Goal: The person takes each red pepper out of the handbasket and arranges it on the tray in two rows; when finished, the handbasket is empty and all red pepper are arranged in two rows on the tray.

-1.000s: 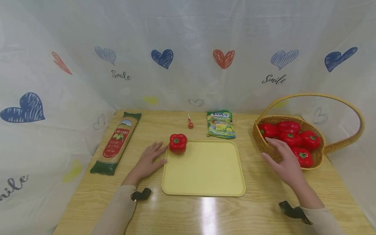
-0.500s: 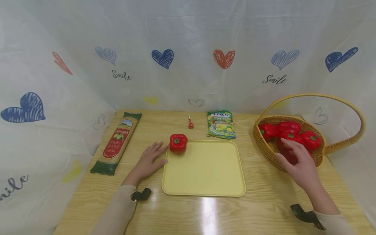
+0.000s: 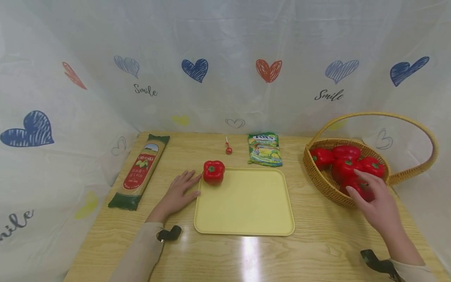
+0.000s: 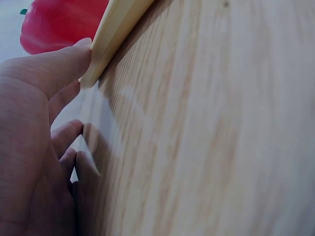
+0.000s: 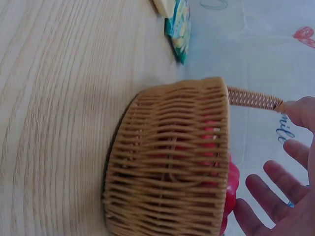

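Observation:
My left hand (image 3: 178, 193) lies on the table by the left edge of the yellow tray (image 3: 246, 203). Its fingers are loosely spread, with the thumb and index finger right at the tray's rim, as the left wrist view also shows. A red bell pepper (image 3: 213, 173) sits in the tray's far left corner. Over the near right side of a wicker basket (image 3: 318, 181), my right hand (image 3: 380, 205) hovers with fingers spread, close to the nearest red pepper (image 3: 354, 188). In the right wrist view one fingertip overlaps a pepper (image 5: 231, 184) above the basket's rim.
Several more red peppers (image 3: 347, 152) fill the basket, whose tall handle (image 3: 378, 114) arches above it. A pasta packet (image 3: 141, 172) lies at the left. Behind the tray are a lollipop (image 3: 228, 150) and a green sweets bag (image 3: 265, 149). A patterned curtain (image 3: 225, 39) hangs behind.
My right hand has moved right and toward me across the basket, from its left rim to the near right peppers. The left hand, tray and its pepper have stayed put.

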`<state>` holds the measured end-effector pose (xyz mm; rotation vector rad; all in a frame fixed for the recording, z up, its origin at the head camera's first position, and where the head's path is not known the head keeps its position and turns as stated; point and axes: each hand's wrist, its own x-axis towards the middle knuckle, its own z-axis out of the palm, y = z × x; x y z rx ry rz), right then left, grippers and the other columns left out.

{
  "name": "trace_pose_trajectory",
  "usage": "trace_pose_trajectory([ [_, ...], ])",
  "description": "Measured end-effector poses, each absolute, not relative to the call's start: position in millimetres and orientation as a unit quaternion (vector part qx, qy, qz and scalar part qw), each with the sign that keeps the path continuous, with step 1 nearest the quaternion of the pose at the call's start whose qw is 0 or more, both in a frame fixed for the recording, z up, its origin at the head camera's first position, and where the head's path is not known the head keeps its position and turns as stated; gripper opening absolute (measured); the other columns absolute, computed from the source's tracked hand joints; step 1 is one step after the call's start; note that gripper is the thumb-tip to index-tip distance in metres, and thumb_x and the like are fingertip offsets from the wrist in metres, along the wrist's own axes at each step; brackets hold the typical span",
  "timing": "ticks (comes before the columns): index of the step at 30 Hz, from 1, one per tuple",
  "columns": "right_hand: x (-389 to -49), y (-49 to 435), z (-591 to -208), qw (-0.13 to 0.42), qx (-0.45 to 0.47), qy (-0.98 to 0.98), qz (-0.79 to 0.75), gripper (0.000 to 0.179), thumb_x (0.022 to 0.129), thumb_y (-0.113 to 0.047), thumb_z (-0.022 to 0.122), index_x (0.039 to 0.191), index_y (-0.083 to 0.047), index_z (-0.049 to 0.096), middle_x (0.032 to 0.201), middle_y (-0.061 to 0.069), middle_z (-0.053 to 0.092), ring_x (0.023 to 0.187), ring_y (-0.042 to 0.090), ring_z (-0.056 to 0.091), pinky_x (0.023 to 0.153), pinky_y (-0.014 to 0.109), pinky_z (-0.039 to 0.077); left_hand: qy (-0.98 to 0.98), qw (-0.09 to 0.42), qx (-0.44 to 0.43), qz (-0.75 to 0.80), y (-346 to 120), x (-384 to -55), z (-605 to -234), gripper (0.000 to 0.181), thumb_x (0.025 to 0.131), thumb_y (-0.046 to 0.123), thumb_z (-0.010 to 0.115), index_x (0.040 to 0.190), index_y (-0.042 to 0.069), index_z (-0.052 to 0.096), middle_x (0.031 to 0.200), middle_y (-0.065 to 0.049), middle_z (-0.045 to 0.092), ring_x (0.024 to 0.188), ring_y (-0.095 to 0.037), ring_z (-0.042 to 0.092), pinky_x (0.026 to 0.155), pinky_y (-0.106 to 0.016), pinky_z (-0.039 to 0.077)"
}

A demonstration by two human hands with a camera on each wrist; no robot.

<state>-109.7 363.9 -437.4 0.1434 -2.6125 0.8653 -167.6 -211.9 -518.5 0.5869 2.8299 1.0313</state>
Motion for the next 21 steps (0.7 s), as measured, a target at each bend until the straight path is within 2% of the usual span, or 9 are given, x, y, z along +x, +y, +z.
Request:
trace_pose_trajectory([
  [6,-110,375,-440,0.207,0.034,-0.932,0.295,0.051,0.094,-0.015,0.073,0.141,-0.004,0.058,0.128,0.026,0.058,0.109,-0.001,0.041,0.086,0.001,0.022,0.921,0.037,0.191,0.336,-211,-167,-517,0.062,0.100,0.038,0.064,0.155,0.019,0.045,0.165,-0.015,0.028,0.155,-0.038,0.013,0.125,-0.056,0.003],
  [15,-112,390,-444,0.208,0.006,-0.939,0.275,0.051,0.092,-0.015,0.076,0.138,0.000,0.060,0.125,0.028,0.058,0.095,-0.015,0.035,0.072,0.009,0.027,0.921,0.036,0.194,0.337,-212,-167,-519,0.062,0.100,0.038,0.064,0.156,0.019,0.045,0.165,-0.014,0.028,0.155,-0.039,0.013,0.125,-0.057,0.002],
  [18,-112,396,-443,0.199,-0.008,-0.944,0.265,0.053,0.093,-0.018,0.075,0.140,0.000,0.058,0.126,0.029,0.057,0.092,-0.007,0.039,0.070,0.014,0.030,0.920,0.036,0.193,0.338,-212,-167,-519,0.062,0.100,0.039,0.064,0.156,0.020,0.045,0.165,-0.014,0.028,0.155,-0.038,0.013,0.125,-0.057,0.002],
  [21,-112,400,-442,0.191,-0.021,-0.946,0.260,0.053,0.095,-0.019,0.073,0.141,0.001,0.057,0.125,0.029,0.056,0.093,0.008,0.042,0.068,0.020,0.032,0.921,0.035,0.193,0.337,-212,-167,-518,0.062,0.100,0.039,0.064,0.156,0.020,0.045,0.165,-0.014,0.028,0.155,-0.038,0.012,0.125,-0.057,0.002],
])
